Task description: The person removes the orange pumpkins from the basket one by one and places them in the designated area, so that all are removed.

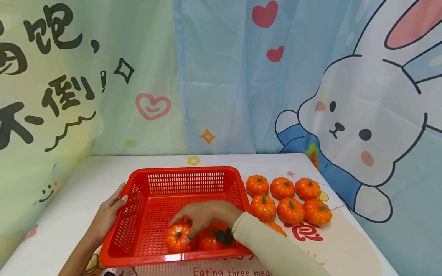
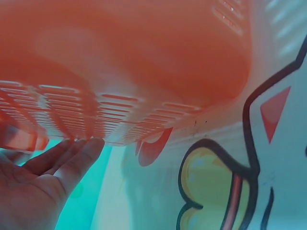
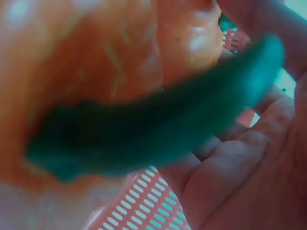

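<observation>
A red plastic basket (image 1: 157,207) with slotted walls stands on the table. My left hand (image 1: 108,212) holds its left rim, thumb over the edge; in the left wrist view the fingers (image 2: 79,155) lie against the outer wall. Inside, near the basket's front wall, my right hand (image 1: 205,214) reaches down and grips a small orange pumpkin (image 1: 177,242) with a green stem. A second pumpkin (image 1: 208,239) sits to its right under my wrist, partly hidden. The right wrist view is filled by a blurred green stem (image 3: 158,129) and orange skin, with my palm beside them.
To the right of the basket several small pumpkins (image 1: 291,211) stand close together on the table (image 1: 345,245). One more pumpkin (image 1: 276,229) is partly covered by my right sleeve (image 1: 272,245). A printed curtain (image 1: 214,76) hangs behind the table.
</observation>
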{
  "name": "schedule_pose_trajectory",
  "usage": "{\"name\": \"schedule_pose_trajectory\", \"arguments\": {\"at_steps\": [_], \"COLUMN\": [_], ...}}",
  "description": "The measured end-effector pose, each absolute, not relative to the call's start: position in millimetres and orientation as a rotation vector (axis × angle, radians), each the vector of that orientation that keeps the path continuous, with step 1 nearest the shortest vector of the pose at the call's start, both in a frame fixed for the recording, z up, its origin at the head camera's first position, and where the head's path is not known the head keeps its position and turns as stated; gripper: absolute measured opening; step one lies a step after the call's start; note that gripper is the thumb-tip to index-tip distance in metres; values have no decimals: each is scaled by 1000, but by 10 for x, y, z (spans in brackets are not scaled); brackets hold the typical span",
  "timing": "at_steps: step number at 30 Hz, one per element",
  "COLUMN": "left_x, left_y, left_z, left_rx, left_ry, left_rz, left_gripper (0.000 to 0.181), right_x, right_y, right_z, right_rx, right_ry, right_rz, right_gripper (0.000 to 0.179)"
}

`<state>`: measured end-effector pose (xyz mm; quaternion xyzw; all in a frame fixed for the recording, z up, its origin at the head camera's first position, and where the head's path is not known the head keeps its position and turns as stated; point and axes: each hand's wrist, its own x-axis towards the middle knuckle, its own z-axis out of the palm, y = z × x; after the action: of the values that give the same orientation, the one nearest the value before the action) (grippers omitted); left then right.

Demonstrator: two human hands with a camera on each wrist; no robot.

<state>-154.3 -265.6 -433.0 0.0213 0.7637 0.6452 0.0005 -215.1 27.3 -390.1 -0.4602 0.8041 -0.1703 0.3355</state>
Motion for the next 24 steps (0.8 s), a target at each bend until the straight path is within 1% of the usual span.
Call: {"name": "schedule_pose_trajectory", "arguments": {"at_steps": [13,19,24], "left_x": [-1531,-1536,-1547], "left_y": [-2660,-2655,-2645], "left_z": [-4332,-4339,-4328], "left_rx": [50,48,55], "left_ry": [2403,2405,2400], "left_rz": [2024,2027,2023], "left_gripper": [59,59,59], "right_x": [-2118,-2116,-2142], "right_y": [235,250,323], "right_z": [-3883,-3865,-3816], "right_rx": [-1232,-1239,-1217], "right_ry": [2102,2116,2123], "right_rz": [-491,-508,-642], "right_gripper": [53,54,57]}}
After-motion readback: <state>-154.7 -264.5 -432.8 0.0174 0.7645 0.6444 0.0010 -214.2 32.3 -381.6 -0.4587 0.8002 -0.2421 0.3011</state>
